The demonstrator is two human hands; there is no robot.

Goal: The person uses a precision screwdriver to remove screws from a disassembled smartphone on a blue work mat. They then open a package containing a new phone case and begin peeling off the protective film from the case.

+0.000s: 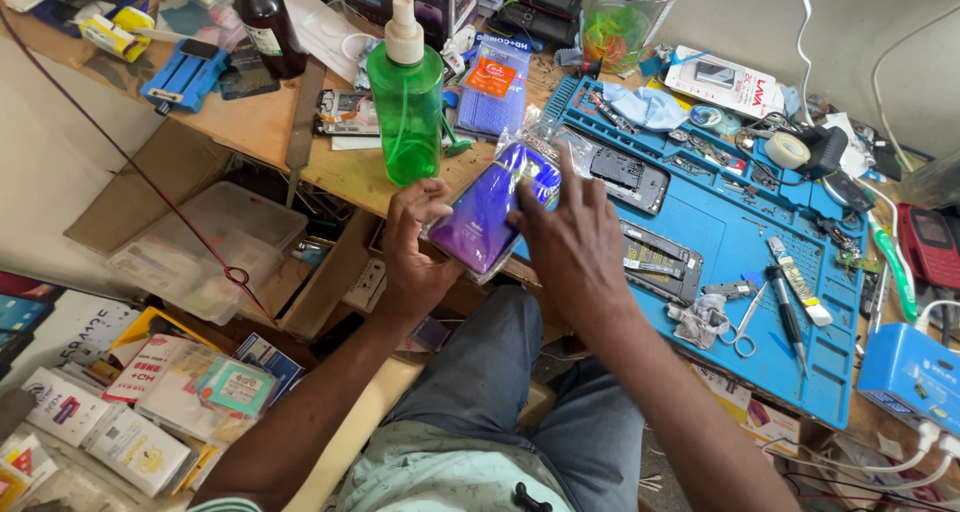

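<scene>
Cluttered wooden workbench [270,122] with blue repair mat [740,222]: left hand [410,247] grips a purple phone back cover [490,212] in clear wrap above the lap; right hand [570,237] rests open-fingered against it, beside green spray bottle [405,102].

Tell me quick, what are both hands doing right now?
Left hand: closed around the edge of the purple phone cover in its clear wrapper, holding it.
Right hand: open, fingers spread, resting on the same cover.
</scene>
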